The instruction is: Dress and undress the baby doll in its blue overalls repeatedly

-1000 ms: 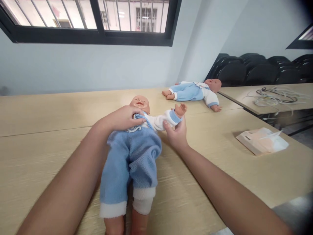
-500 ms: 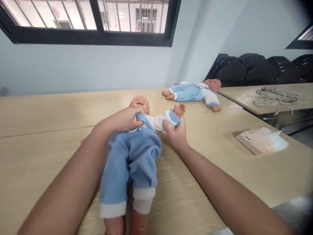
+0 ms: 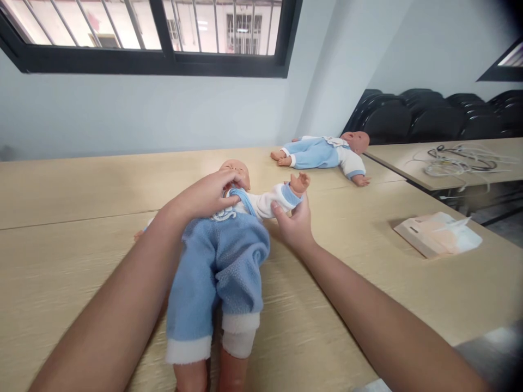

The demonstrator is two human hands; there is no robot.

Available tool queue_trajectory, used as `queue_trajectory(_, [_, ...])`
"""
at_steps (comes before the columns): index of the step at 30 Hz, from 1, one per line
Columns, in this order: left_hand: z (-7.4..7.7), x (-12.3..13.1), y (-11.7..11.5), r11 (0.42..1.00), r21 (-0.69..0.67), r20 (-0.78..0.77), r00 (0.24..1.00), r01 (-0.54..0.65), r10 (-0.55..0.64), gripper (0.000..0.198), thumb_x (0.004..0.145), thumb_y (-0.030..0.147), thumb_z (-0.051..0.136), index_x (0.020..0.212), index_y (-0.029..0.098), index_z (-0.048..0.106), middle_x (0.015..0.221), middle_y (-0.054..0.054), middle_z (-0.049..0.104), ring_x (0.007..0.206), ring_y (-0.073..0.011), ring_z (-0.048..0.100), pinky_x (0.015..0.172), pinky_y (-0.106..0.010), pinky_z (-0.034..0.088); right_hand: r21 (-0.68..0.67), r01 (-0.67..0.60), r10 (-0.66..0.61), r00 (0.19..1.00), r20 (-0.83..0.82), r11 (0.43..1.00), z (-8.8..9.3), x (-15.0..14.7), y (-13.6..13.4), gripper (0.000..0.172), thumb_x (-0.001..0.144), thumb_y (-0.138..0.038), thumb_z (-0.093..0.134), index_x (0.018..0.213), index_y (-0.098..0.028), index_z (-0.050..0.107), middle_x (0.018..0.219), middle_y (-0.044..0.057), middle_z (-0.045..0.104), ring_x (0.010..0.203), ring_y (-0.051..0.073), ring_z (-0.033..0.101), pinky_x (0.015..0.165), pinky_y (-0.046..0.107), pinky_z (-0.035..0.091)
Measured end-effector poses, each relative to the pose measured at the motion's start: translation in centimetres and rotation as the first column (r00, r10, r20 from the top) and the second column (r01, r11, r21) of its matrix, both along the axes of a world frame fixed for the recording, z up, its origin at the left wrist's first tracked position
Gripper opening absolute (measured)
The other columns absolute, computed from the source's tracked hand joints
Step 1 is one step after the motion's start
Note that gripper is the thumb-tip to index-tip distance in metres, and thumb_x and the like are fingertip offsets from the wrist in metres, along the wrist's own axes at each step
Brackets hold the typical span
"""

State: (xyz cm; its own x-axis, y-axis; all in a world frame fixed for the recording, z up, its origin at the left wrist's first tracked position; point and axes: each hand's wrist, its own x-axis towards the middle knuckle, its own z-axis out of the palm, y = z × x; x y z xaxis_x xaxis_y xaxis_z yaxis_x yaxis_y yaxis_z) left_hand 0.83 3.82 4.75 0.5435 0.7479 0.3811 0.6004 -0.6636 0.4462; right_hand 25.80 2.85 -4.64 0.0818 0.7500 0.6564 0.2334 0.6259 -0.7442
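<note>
A baby doll [image 3: 223, 256] in a blue and white fleece outfit lies on its back on the table, its feet towards me. My left hand [image 3: 216, 190] is at the doll's neck and chest, its fingers closed on the blue-edged collar [image 3: 244, 199] of the outfit. Part of the doll's face is hidden behind that hand. With thumb and fingers, my right hand [image 3: 297, 222] grips the doll's sleeved arm [image 3: 274, 201] near the blue cuff and holds it out to the side. The doll's other arm is mostly covered by my left forearm.
Further back on the table [image 3: 81, 190] lies a second doll [image 3: 321, 152] in similar clothes. A tissue pack [image 3: 437, 235] sits at the right. Beyond it, a bundle of cables [image 3: 461, 163] rests on another table, before stacked black chairs [image 3: 429, 117]. A wall with a window stands behind.
My left hand has shifted slightly up at the collar, its fingers now covering more of the doll's mouth. My right hand keeps its grip on the arm.
</note>
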Motion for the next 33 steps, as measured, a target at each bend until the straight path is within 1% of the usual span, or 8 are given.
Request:
queue_trajectory(4, [0.0,0.2,0.4,0.985,0.143,0.011,0.995,0.098,-0.100,0.020,0.084,0.018,0.063,0.102,0.023,0.070,0.110,-0.003,0.072,0.110,-0.0212,0.064,0.096,-0.034,0.051,0.004,0.033,-0.033,0.999,0.035,0.999,0.2,-0.1,0.0,0.053,0.087,-0.037,0.073,0.133,-0.022,0.053,0.131,0.013,0.063,0.121,0.030,0.061,0.107,0.050,0.048])
queue_trajectory(7, [0.2,0.5,0.0,0.985,0.152,0.006,0.996,0.082,-0.084,0.017,0.086,0.020,0.064,0.100,0.024,0.072,0.107,-0.002,0.075,0.106,-0.0210,0.066,0.095,-0.034,0.051,0.023,0.099,-0.101,0.987,0.126,0.995,0.6,-0.1,-0.1,0.043,0.085,-0.029,0.071,0.125,-0.022,0.058,0.120,0.010,0.065,0.115,0.030,0.060,0.103,0.049,0.049])
queue_trajectory(11, [0.8,0.8,-1.0,0.999,0.038,0.007,1.000,0.001,-0.002,0.023,0.085,0.022,0.064,0.106,0.025,0.074,0.107,0.000,0.077,0.099,-0.0191,0.069,0.088,-0.031,0.053,0.044,0.132,-0.138,0.967,0.212,0.990,0.9,-0.2,-0.1,0.035,0.081,-0.019,0.066,0.115,-0.023,0.062,0.114,0.008,0.063,0.112,0.029,0.059,0.101,0.048,0.048])
queue_trajectory(15, [1.2,0.8,-1.5,0.990,-0.143,-0.081,0.997,-0.009,-0.003,0.042,0.082,0.036,0.073,0.122,0.025,0.071,0.120,-0.002,0.075,0.105,-0.0219,0.070,0.089,-0.031,0.054,-0.003,0.140,-0.138,0.978,0.159,0.990,0.5,-0.1,0.3,0.032,0.081,-0.025,0.068,0.113,-0.023,0.060,0.106,0.006,0.062,0.105,0.028,0.060,0.095,0.048,0.050])
queue_trajectory(18, [1.2,0.6,-1.4,0.978,-0.209,-0.143,0.990,-0.013,-0.018,0.037,0.087,0.040,0.066,0.119,0.026,0.073,0.119,-0.002,0.076,0.105,-0.0228,0.070,0.089,-0.031,0.055,-0.016,0.141,-0.138,0.983,0.125,0.990,0.2,0.0,0.4,0.028,0.082,-0.029,0.068,0.108,-0.024,0.058,0.103,0.005,0.063,0.102,0.028,0.060,0.095,0.048,0.050])
queue_trajectory(22, [1.2,0.3,-1.1,0.992,-0.127,-0.140,0.990,-0.021,0.003,0.029,0.085,0.028,0.060,0.109,0.025,0.075,0.117,-0.002,0.077,0.109,-0.0225,0.069,0.093,-0.032,0.053,0.007,0.130,-0.129,0.984,0.125,0.992,0.2,0.0,0.2,0.032,0.082,-0.030,0.069,0.110,-0.023,0.058,0.106,0.006,0.063,0.104,0.028,0.060,0.096,0.048,0.050])
queue_trajectory(28, [1.1,0.2,-1.0,0.991,-0.133,-0.134,0.991,0.006,-0.024,0.025,0.084,0.033,0.065,0.106,0.026,0.075,0.111,-0.001,0.077,0.099,-0.0216,0.069,0.084,-0.031,0.053,0.026,0.121,-0.123,0.985,0.122,0.992,0.6,-0.1,0.0,0.028,0.082,-0.029,0.070,0.107,-0.023,0.059,0.105,0.006,0.063,0.105,0.027,0.060,0.097,0.047,0.050])
queue_trajectory(33, [0.6,0.0,-0.1,0.990,0.133,-0.088,0.995,0.048,-0.036,0.022,0.082,0.018,0.061,0.096,0.026,0.076,0.106,-0.002,0.075,0.102,-0.0216,0.067,0.089,-0.034,0.052,0.047,0.116,-0.121,0.982,0.146,0.992,0.9,-0.1,-0.2,0.032,0.083,-0.028,0.071,0.113,-0.024,0.061,0.108,0.007,0.063,0.106,0.028,0.060,0.097,0.047,0.050])
